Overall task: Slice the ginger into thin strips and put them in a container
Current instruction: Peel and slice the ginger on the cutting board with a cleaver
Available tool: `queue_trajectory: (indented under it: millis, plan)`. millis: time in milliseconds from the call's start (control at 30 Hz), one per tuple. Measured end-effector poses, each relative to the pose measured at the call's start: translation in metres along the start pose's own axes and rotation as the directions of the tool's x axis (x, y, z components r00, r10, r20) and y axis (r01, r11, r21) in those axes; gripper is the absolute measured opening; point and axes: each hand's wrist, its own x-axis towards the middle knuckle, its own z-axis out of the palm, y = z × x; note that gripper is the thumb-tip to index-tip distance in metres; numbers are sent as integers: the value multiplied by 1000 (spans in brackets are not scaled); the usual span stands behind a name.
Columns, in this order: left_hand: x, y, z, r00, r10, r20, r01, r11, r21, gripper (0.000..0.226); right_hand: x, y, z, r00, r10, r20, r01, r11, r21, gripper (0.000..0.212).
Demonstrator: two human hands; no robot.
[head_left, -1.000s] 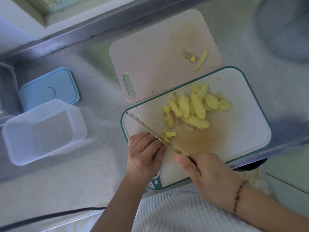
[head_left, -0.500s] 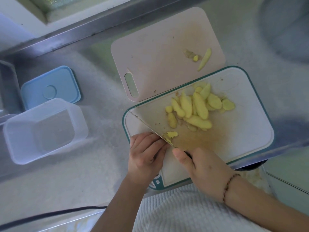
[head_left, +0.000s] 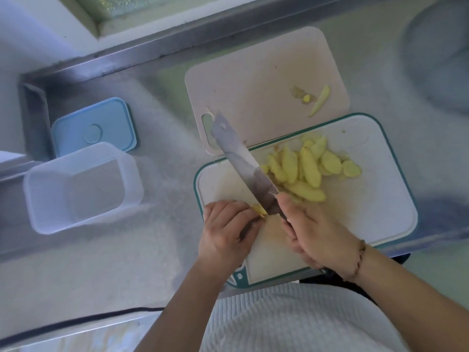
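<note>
A pile of yellow ginger slices (head_left: 308,168) lies on the white, teal-rimmed cutting board (head_left: 368,199). My right hand (head_left: 314,232) grips a knife (head_left: 243,163) whose broad blade now shows its flat side and points up-left over the board's corner. My left hand (head_left: 225,232) pinches a small ginger piece (head_left: 258,209) against the board, right beside the blade's heel. An empty clear plastic container (head_left: 81,186) stands on the counter to the left, apart from both hands.
A beige cutting board (head_left: 253,85) lies behind, carrying a ginger strip (head_left: 319,100) and scraps. A blue lid (head_left: 94,128) rests behind the container. A steel ledge runs along the back, and a dark cable (head_left: 76,323) crosses the near left.
The knife has tilted so its flat side faces up, its blade now reaching over the beige board's handle. My left hand still holds the small ginger piece.
</note>
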Motion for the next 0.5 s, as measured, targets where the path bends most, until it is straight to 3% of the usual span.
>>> queue_trajectory:
  millis: [100,333,500]
  plan:
    - [1,1,0,999,-39,14,39,999,-1,13,-9,1,-12,987,143,72,-148,986,73,65]
    - [7,0,5,996,-69,64,65,996,65,22,-11,-1,-22,969,244,48,-248,955,163,63]
    - [17,13,16,996,-52,75,40,987,159,21,-13,-5,-22,980,190,61,-198,966,165,63]
